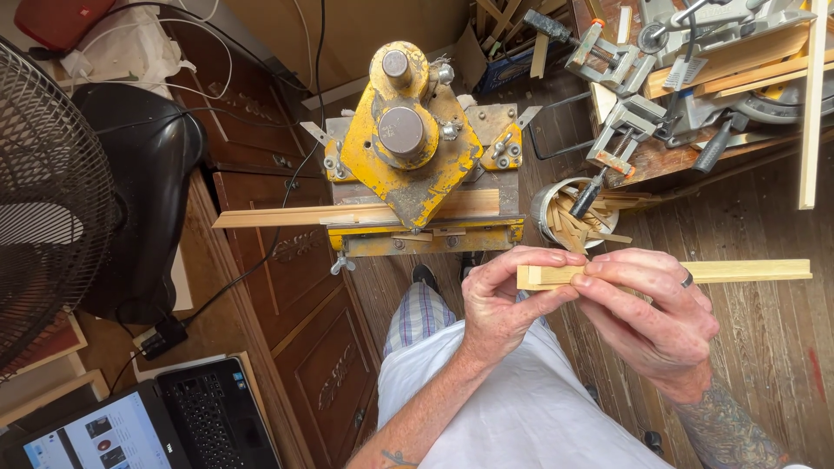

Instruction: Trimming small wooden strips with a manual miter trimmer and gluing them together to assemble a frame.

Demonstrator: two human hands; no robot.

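— Both of your hands are closed on one thing. Your left hand [499,300] pinches the near end of a long pale wood strip [747,271], thumb under it and fingers curled over the top.

— And my other hand?

— Your right hand [651,317] squeezes the same strip just beside the left one. The fingertips of the two hands are touching. You wear a ring [686,280] on that hand.

— Where does the wood go from there?

— It lies flat and sticks out far past your right hand, off to the right side. It floats above the wood floor [764,347], in front of your tummy.

— What is close by?

— Just past your hands stands a yellow machine [408,143] with another long wood strip [278,217] lying across it. A round tin of wood scraps [565,215] sits near your right fingers, a bit farther away. Well off to your left are a black fan [43,200] and a laptop [148,426].
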